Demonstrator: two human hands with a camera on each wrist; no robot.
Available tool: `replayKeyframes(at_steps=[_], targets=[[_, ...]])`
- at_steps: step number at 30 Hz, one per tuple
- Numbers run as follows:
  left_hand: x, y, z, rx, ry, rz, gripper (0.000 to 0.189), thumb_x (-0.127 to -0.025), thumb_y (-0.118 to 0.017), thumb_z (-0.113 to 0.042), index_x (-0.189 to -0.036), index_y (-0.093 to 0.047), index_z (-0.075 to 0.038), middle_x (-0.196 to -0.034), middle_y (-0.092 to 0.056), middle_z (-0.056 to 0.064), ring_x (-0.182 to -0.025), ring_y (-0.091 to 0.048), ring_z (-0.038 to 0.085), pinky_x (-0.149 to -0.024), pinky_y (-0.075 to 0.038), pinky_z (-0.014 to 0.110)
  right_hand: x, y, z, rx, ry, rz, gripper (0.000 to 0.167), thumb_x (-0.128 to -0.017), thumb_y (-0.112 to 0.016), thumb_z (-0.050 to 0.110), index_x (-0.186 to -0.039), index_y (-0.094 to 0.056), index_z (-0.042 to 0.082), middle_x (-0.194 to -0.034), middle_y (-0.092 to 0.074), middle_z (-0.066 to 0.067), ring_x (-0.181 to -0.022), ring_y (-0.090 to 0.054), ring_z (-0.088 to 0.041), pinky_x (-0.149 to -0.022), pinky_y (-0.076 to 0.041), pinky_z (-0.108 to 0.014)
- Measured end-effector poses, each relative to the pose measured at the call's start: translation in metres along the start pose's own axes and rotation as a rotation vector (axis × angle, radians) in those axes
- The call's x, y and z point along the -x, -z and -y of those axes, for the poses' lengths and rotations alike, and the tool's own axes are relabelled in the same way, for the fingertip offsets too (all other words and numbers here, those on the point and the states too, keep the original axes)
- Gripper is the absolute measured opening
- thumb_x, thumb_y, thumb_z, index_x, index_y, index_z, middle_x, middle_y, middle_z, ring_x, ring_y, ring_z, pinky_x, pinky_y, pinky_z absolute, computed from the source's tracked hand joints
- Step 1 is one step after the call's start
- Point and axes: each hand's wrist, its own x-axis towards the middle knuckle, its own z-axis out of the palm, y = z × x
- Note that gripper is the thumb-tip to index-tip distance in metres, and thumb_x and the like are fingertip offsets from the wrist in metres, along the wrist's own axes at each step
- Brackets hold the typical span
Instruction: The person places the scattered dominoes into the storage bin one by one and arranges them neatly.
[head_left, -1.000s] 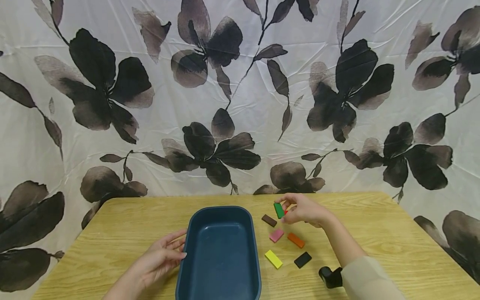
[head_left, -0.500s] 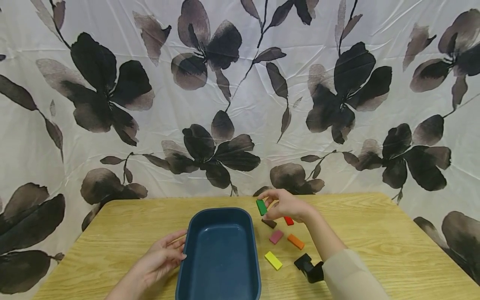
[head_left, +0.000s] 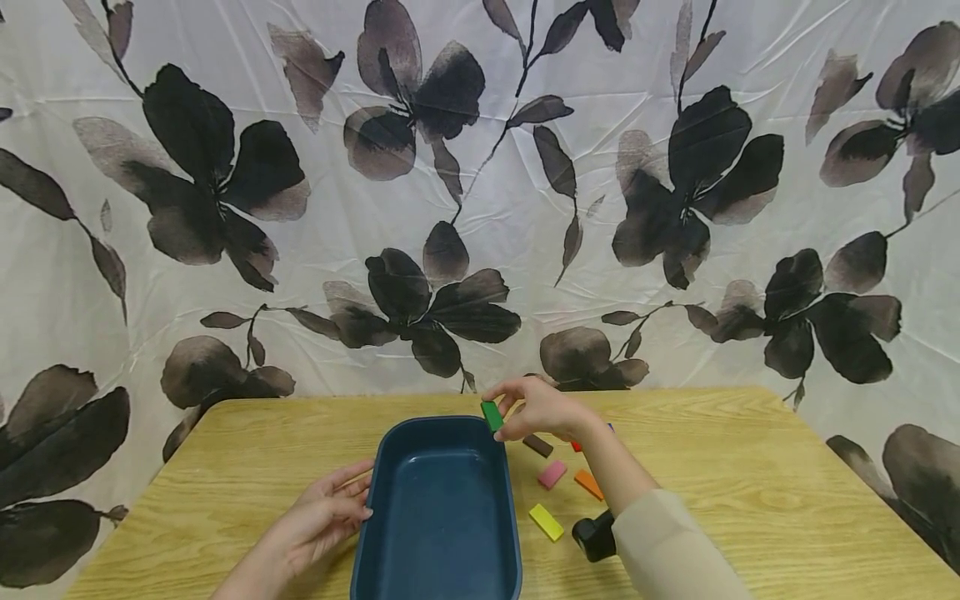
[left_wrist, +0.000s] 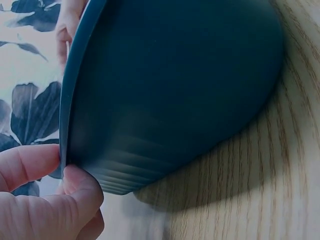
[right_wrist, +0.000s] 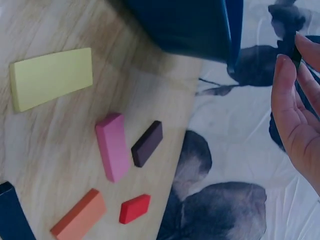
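Observation:
A deep blue rectangular bin (head_left: 442, 517) rests on the wooden table. My left hand (head_left: 315, 517) is at its left side; in the left wrist view, thumb and finger pinch the bin's rim (left_wrist: 75, 75). Between thumb and fingertips, my right hand (head_left: 553, 410) holds a small green block (head_left: 491, 415) above the bin's far right corner. In the right wrist view that block (right_wrist: 297, 57) is mostly hidden by the fingers. Several flat blocks lie right of the bin: brown (head_left: 537, 446), pink (head_left: 552, 475), yellow (head_left: 547, 522), orange (head_left: 589, 484) and red (head_left: 577, 447), partly behind the right arm.
A black block (right_wrist: 14, 212) lies near the orange one in the right wrist view. A black device (head_left: 595, 536) sits at the right wrist. Behind the table's far edge hangs a white cloth (head_left: 525, 242) with dark flowers. A bit of blue (head_left: 611, 427) shows behind the right arm.
My right hand has carried the green block leftward, from above the loose blocks to the bin's far right corner. My left hand has stayed at the bin's left rim.

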Motion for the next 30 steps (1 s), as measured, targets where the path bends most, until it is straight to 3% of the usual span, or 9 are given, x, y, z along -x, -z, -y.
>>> replayKeyframes(at_steps=[13,22,30], targets=[[0.002,0.004,-0.004,0.001,-0.015,0.018,0.083,-0.082,-0.050,0.017,-0.146,0.000,0.003,-0.114,-0.050,0.003,-0.098,-0.054,0.011,-0.075,-0.048,0.021,-0.025,-0.021,0.020,0.014,0.020,0.022,0.051,-0.070,-0.074,-0.004,-0.119,-0.060,0.003,-0.092,-0.055,-0.011,-0.086,-0.053,-0.022,-0.069,-0.053,-0.031],[0.001,0.003,-0.003,-0.028,-0.016,-0.024,0.083,-0.080,-0.051,0.017,-0.146,-0.004,0.004,-0.113,-0.049,0.004,-0.096,-0.053,0.011,-0.073,-0.047,0.021,-0.041,-0.043,0.026,-0.044,0.027,0.059,0.052,-0.068,-0.074,-0.009,-0.117,-0.059,-0.001,-0.086,-0.055,-0.010,-0.077,-0.053,-0.017,-0.067,-0.054,-0.029],[-0.001,-0.001,0.000,-0.036,-0.014,-0.049,0.081,-0.079,-0.047,0.019,-0.146,-0.005,0.005,-0.111,-0.047,0.004,-0.094,-0.051,0.012,-0.073,-0.046,0.022,-0.049,-0.054,0.022,-0.114,-0.061,0.075,0.051,-0.068,-0.072,-0.015,-0.116,-0.058,-0.002,-0.082,-0.050,-0.008,-0.065,-0.054,-0.015,-0.061,-0.052,-0.026]])
